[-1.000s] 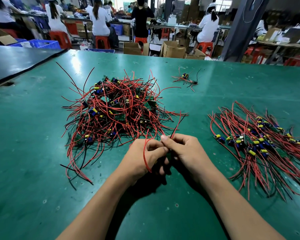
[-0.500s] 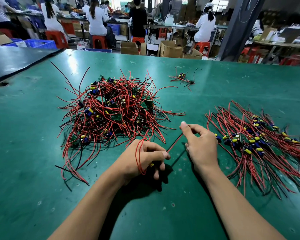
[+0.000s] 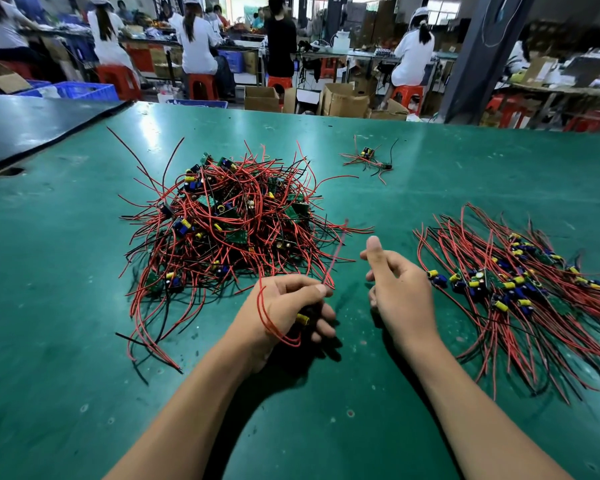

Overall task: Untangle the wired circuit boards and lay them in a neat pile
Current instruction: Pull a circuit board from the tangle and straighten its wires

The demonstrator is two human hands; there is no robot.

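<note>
A tangled heap of small green circuit boards with red and black wires [image 3: 236, 230] lies left of centre on the green table [image 3: 66, 306]. To the right is the sorted pile [image 3: 520, 289], its wires lying roughly parallel. My left hand [image 3: 284, 306] grips one board [image 3: 302, 318] just in front of the heap. A yellow capacitor shows between the fingers and red wire loops hang round the hand. One blurred red wire [image 3: 336, 251] sticks up from that grip. My right hand [image 3: 399, 292] hovers beside it, thumb up and fingers loosely curled, holding nothing.
A single stray board with wires [image 3: 368, 157] lies farther back on the table. A dark mat [image 3: 32, 123] covers the far left corner. Beyond the table edge are cardboard boxes [image 3: 347, 102], red stools and seated workers.
My right hand drew a red wire out to the right from my left hand's grip, then let it go. The wire now stands up blurred, and my right hand has lifted slightly.
</note>
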